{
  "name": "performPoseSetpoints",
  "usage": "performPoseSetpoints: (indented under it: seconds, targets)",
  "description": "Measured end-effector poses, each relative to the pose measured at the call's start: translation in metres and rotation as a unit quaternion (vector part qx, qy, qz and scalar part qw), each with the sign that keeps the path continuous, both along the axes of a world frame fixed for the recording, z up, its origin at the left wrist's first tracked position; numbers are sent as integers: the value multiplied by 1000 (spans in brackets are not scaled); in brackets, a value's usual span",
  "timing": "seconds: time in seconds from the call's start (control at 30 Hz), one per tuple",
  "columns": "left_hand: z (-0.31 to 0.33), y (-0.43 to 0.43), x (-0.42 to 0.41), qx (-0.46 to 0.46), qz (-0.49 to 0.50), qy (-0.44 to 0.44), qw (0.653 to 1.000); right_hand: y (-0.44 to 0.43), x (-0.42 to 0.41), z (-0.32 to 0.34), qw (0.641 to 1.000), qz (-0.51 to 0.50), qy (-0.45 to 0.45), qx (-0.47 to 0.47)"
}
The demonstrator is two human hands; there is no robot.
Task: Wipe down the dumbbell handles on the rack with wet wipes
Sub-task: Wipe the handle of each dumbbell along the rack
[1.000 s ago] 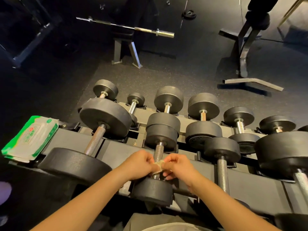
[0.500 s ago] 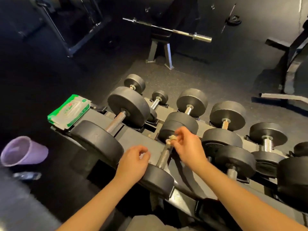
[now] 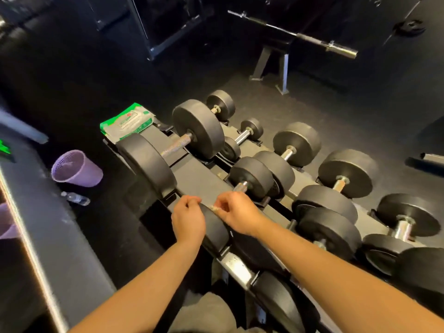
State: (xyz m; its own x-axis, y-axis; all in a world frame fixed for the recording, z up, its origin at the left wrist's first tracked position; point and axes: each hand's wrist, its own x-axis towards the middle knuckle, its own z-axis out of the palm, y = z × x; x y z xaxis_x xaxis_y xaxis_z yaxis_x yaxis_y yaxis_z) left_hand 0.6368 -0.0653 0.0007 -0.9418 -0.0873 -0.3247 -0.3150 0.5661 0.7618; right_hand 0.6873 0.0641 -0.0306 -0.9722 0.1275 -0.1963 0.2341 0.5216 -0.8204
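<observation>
Black dumbbells lie in rows on a dark tiered rack (image 3: 199,181). The nearest small dumbbell has a metal handle (image 3: 240,187), and its near head (image 3: 215,228) sits between my hands. My right hand (image 3: 236,212) hovers just above that handle's near end and pinches a small crumpled wet wipe (image 3: 214,207) in its fingertips. To the left of the wipe, over the near head, my left hand (image 3: 188,219) has its fingers curled and nothing visible in them. A green pack of wet wipes (image 3: 127,122) lies on the rack's far left end.
A large dumbbell (image 3: 176,146) rests on the rack beside the pack. On the floor to the left, a purple bin (image 3: 74,169) lies tipped with a small water bottle (image 3: 75,199) near it. A barbell (image 3: 300,36) on a stand stands behind. A grey ledge (image 3: 48,236) runs along the left.
My right hand slid the wipe from the handle's far end back towards me. The left hand let go of the wipe a second ago and stays curled. The view swung left.
</observation>
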Motion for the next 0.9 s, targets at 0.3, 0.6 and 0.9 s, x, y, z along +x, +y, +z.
performPoseSetpoints:
  seconds: [0.3, 0.6, 0.9]
  targets:
    - [-4, -3, -1, -33, -28, 30, 999, -4, 12, -20, 955, -292, 45, -14]
    - [-6, -2, -2, -47, -31, 35, 998, 3, 23, -21, 966, -252, -38, -44]
    - [-5, -4, -3, -44, -40, 36, 998, -14, -10, -25, 785, -511, -122, -328]
